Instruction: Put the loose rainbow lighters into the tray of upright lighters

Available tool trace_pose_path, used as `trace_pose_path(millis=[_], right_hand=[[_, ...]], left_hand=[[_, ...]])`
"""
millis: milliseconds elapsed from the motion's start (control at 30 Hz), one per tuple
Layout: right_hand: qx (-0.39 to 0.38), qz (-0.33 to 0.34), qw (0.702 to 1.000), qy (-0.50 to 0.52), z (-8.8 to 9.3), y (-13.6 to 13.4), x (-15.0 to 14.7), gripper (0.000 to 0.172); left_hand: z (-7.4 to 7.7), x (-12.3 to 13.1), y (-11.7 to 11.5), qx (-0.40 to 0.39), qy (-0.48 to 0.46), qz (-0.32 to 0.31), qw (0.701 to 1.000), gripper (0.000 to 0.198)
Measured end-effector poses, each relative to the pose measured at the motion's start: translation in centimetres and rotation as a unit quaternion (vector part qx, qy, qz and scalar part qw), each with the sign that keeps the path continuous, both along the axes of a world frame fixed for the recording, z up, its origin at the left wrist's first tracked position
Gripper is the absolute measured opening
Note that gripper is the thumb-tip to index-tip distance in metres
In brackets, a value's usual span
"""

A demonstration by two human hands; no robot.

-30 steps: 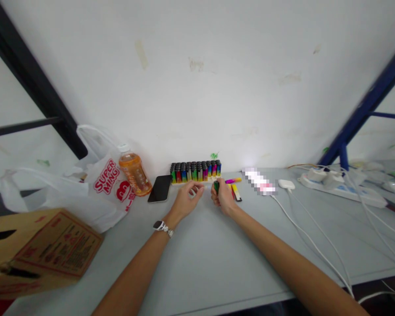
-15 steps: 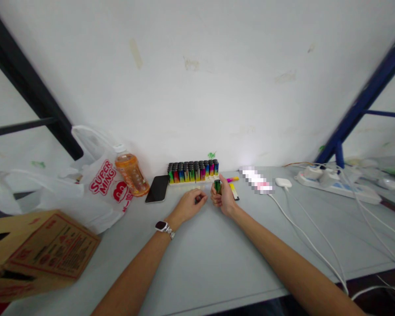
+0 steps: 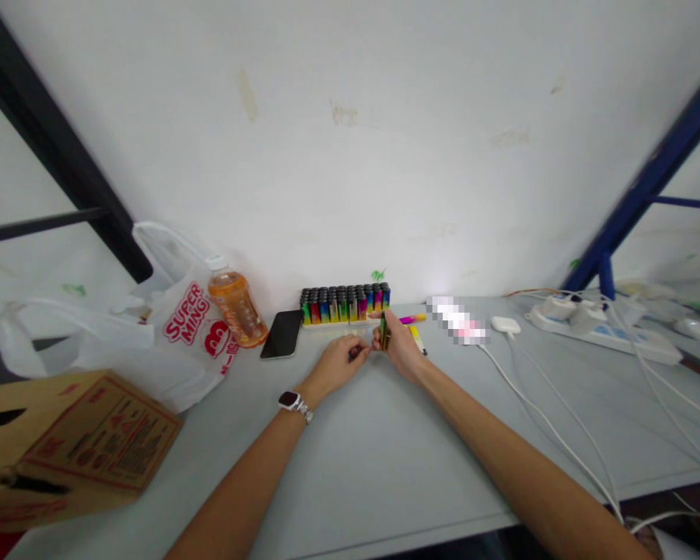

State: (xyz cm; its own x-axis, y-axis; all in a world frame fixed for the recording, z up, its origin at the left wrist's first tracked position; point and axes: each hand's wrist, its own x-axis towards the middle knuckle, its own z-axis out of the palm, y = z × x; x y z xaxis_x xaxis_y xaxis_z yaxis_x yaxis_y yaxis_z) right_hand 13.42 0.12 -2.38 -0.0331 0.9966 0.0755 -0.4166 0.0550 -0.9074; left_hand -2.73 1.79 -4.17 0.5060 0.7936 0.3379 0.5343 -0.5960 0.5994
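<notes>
My right hand is closed around a lighter with a green and gold body, partly covered by the fingers. Just to its left, my left hand hovers low at the table with curled fingers; what they hold, if anything, is hidden. The two hands' fingertips nearly meet. Behind them, against the wall, several multicoloured lighters with black tops stand upright in rows on a pale tray. Beyond my right hand lie a pink and yellow lighter and a yellow one with a dark end.
A dark phone, a bottle of orange drink, a white plastic bag and a cardboard box stand to the left. On the right are a blurred-out phone, a white charger case, cables and a power strip.
My right hand has turned, tilting the lighter and bringing its fingers closer to my left hand. My left hand has barely moved; the whole view shifted slightly.
</notes>
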Motion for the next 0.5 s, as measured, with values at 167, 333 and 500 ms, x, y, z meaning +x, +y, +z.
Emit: trace_pose_path(millis=[167, 333, 500], right_hand=[[0.114, -0.093, 0.971, -0.189, -0.1, 1.6, 1.5, 0.039], [0.192, -0.152, 0.908, -0.339, 0.7, 5.0, 3.1, 0.033], [0.273, -0.152, 0.849, -0.426, 1.6, 7.7, 3.4, 0.029]], left_hand=[[-0.1, 0.0, 0.0, 0.009, -0.002, 0.001, 1.000, 0.019], [-0.5, 0.0, 0.2, 0.014, 0.000, -0.001, 1.000, 0.018], [-0.5, -0.1, 0.1, 0.015, -0.002, -0.004, 1.000, 0.017]])
